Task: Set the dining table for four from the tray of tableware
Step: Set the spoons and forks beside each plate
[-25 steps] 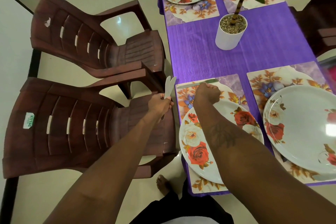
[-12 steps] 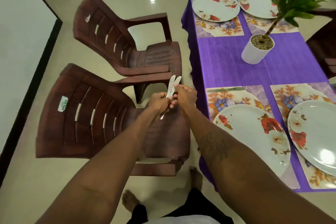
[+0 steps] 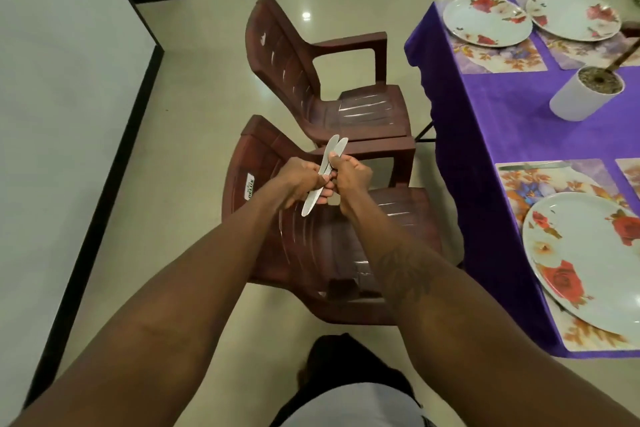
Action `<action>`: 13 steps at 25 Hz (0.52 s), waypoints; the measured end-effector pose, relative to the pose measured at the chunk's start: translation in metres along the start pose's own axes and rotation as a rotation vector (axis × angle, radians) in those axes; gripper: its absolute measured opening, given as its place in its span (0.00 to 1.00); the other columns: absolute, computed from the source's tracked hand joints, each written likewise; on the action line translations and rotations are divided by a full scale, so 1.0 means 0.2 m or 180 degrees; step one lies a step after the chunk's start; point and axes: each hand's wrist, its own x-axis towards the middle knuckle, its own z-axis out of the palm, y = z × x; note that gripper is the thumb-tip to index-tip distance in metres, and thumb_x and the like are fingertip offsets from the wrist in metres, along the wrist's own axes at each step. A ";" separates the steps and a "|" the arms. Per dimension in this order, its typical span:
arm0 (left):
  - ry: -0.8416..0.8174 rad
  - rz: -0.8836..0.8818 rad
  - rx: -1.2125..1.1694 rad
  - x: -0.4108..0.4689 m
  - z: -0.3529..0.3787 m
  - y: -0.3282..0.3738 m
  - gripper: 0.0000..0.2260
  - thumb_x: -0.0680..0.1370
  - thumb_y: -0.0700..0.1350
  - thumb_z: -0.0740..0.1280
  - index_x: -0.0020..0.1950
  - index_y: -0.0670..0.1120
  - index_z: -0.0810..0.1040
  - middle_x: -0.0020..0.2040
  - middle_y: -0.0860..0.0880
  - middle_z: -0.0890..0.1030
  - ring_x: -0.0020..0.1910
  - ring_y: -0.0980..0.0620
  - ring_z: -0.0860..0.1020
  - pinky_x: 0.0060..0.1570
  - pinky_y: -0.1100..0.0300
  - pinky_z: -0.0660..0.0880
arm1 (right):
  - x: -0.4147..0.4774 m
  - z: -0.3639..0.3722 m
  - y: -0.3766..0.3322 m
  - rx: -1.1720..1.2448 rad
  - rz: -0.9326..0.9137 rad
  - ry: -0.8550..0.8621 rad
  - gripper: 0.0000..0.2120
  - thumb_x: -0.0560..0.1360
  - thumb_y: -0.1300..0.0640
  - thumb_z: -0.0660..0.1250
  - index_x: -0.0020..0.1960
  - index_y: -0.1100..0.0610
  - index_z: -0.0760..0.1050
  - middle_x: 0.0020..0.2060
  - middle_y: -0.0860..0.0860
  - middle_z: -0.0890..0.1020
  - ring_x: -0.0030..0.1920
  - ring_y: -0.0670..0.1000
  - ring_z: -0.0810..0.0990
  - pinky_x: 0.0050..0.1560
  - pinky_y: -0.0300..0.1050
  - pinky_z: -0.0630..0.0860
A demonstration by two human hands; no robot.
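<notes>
Two slim, flat, silver-grey metal table knives (image 3: 331, 149), rounded tips upward and fanned slightly apart, held above the seat of a brown plastic armchair (image 3: 311, 253), left of the purple-clothed tabletop (image 3: 502, 149). Left hand (image 3: 298, 184): fingers curled round both handles. Right hand (image 3: 353, 175): fingers curled, thumb pinching the right-hand blade.

"DELUX" sticker (image 3: 250, 188) on chair (image 3: 311, 246)
</notes>
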 end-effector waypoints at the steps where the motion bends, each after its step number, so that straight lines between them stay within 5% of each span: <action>1: -0.0031 -0.0029 0.0078 0.02 -0.09 -0.01 0.05 0.82 0.36 0.67 0.52 0.36 0.83 0.43 0.40 0.85 0.41 0.45 0.85 0.46 0.49 0.85 | 0.02 0.07 0.04 0.0014 -0.0008 -0.0023 0.07 0.76 0.56 0.75 0.46 0.60 0.82 0.26 0.51 0.79 0.24 0.48 0.75 0.29 0.42 0.76; 7: -0.0116 -0.0003 0.0330 0.31 -0.47 0.01 0.05 0.81 0.36 0.69 0.53 0.34 0.82 0.47 0.37 0.86 0.44 0.43 0.87 0.46 0.46 0.85 | 0.28 0.49 0.13 0.0372 -0.0075 0.0191 0.05 0.75 0.59 0.76 0.44 0.59 0.81 0.28 0.52 0.83 0.26 0.48 0.78 0.31 0.43 0.78; 13: -0.0449 -0.0155 0.0561 0.69 -0.70 0.23 0.06 0.82 0.36 0.68 0.54 0.34 0.82 0.44 0.38 0.85 0.38 0.46 0.86 0.37 0.53 0.84 | 0.58 0.82 0.08 0.0918 -0.0062 0.0532 0.06 0.75 0.57 0.77 0.44 0.59 0.82 0.39 0.59 0.86 0.34 0.54 0.83 0.34 0.47 0.81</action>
